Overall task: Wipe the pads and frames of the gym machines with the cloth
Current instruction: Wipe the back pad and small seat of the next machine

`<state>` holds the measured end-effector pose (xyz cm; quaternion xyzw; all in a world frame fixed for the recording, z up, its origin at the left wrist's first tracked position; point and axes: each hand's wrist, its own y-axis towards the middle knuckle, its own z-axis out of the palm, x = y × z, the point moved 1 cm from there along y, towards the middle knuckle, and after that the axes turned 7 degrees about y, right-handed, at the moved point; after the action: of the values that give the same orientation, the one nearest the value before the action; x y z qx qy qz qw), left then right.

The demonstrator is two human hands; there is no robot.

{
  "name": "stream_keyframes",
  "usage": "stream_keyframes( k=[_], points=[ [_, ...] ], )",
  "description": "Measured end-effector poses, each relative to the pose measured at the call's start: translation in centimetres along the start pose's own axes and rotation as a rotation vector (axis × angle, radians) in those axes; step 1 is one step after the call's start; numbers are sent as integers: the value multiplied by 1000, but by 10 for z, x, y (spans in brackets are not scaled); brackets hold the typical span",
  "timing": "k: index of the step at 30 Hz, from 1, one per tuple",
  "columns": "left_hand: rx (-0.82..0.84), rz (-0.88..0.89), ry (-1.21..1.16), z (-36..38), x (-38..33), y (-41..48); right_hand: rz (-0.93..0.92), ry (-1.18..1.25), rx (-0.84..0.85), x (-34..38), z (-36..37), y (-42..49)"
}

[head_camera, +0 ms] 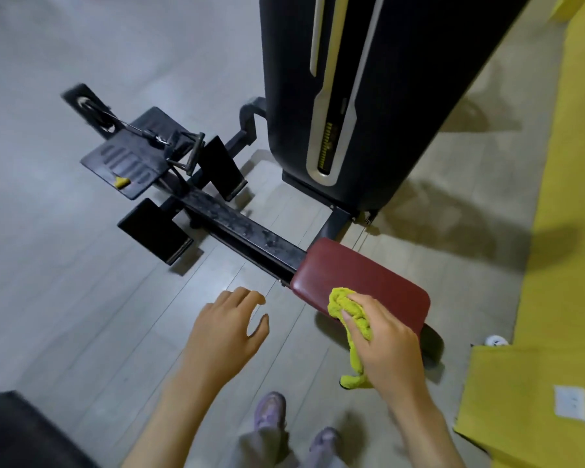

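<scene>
Gripping the cloth [347, 310] in our right hand [384, 336] at the pad's [368, 275] near edge; pad runs up-left; left hand [228, 327] hovers open, lower center.

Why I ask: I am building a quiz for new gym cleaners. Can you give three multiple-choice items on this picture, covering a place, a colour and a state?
1. Where is the crumpled yellow-green cloth?
A. At the near edge of the dark red padded seat.
B. On the black ribbed footplate.
C. On the floor.

2. What colour is the wall with the white socket?
A. Grey.
B. Yellow.
C. Red.

3. What is the left hand doing?
A. Gripping the cloth.
B. Pulling a cable handle.
C. Held open, holding nothing.

Answers:
1 A: the right hand grips the cloth against the seat's near edge.
2 B: the surface round the socket is plainly yellow.
3 C: its fingers are spread and loosely bent, touching nothing.
</scene>
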<state>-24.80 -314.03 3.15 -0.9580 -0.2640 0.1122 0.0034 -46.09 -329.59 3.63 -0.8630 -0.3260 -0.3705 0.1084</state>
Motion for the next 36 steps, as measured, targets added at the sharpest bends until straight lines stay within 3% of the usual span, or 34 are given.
stream_keyframes(
  k=[7, 17, 25, 36],
  points=[
    [-33, -182, 33, -82, 0, -56, -1, -15, 51, 64, -28, -31],
    [-120, -428, -7, -125, 63, -112, -179, 97, 72, 152, 5, 3],
    [-275, -639, -31, -149, 197, -96, -271, 123, 66, 256, 101, 71],
    [-295, -627, -45, -227, 432, -43, -378, 35, 170, 443, 257, 192]
  ],
)
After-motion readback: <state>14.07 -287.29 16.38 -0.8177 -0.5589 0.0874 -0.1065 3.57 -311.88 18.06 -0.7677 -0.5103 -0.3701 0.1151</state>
